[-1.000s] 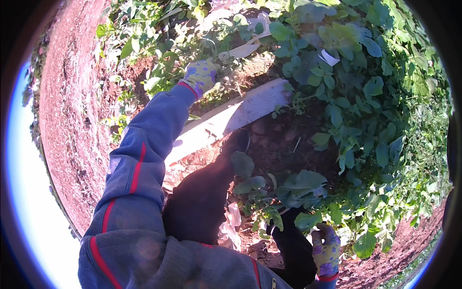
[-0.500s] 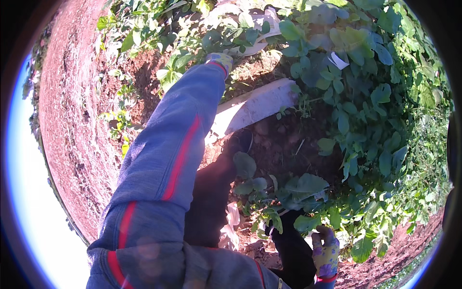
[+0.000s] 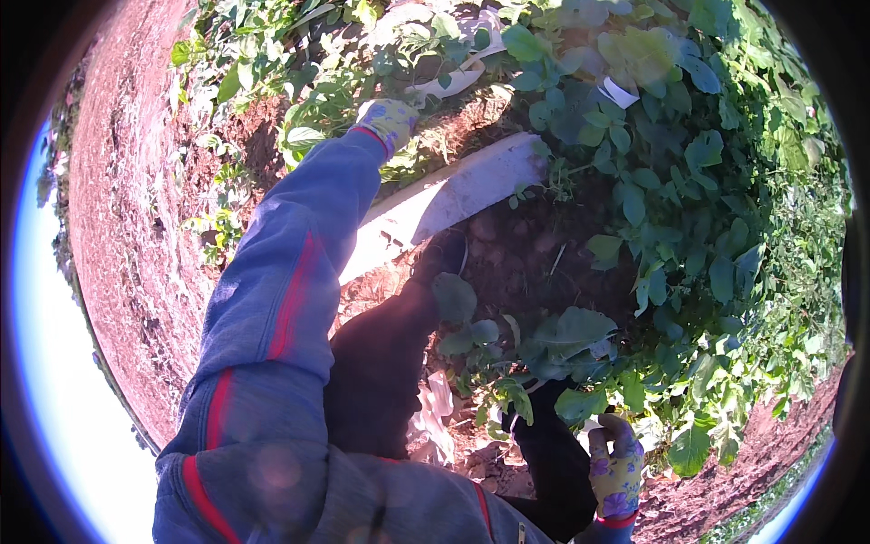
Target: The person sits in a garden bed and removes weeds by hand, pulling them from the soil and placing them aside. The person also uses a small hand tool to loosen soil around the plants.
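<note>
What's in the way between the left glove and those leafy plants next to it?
Nothing that I can see. The left hand is right beside the leafy plants, though whether it touches them is unclear. The pale flat strip lies nearer the person, not between them.

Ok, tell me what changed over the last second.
The left hand in a yellow floral glove reached farther forward among green leafy plants, then drew partway back; any grip is unclear. The right hand in a matching glove stayed low at the right, and the long, flat, whitish strip stayed in place.
</note>
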The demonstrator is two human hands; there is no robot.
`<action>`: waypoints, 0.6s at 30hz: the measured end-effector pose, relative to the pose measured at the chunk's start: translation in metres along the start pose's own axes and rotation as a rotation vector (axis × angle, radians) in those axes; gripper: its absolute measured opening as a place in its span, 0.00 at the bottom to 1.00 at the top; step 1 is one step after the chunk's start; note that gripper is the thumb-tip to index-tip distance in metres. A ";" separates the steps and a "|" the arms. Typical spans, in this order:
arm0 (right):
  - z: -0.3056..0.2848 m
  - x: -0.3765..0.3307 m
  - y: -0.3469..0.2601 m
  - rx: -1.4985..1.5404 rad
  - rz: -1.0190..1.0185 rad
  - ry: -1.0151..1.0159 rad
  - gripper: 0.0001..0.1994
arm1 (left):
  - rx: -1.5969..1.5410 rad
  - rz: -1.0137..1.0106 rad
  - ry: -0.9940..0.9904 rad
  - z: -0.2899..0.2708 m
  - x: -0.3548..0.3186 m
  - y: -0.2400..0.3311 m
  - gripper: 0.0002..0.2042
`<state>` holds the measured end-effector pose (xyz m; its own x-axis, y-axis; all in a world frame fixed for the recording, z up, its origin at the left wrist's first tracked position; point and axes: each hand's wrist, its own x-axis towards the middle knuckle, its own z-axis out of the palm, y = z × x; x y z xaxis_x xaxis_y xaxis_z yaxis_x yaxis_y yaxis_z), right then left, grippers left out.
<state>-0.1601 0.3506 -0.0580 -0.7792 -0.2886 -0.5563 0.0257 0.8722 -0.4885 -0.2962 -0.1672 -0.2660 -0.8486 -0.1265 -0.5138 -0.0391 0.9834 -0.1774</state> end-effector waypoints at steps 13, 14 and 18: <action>0.003 -0.030 -0.012 0.091 -0.053 0.088 0.11 | -0.324 -0.608 0.125 -0.038 -0.166 -0.073 0.15; 0.002 -0.033 -0.017 0.087 -0.076 0.092 0.12 | -0.373 -0.571 0.177 -0.039 -0.169 -0.065 0.15; 0.002 -0.040 -0.036 0.133 -0.203 0.193 0.11 | -0.860 -0.313 0.377 -0.064 -0.172 -0.025 0.16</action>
<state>-0.1285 0.3299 -0.0196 -0.8812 -0.3603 -0.3061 -0.0711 0.7411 -0.6676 -0.1829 -0.1614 -0.1198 -0.8413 -0.4935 -0.2207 -0.5334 0.6913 0.4875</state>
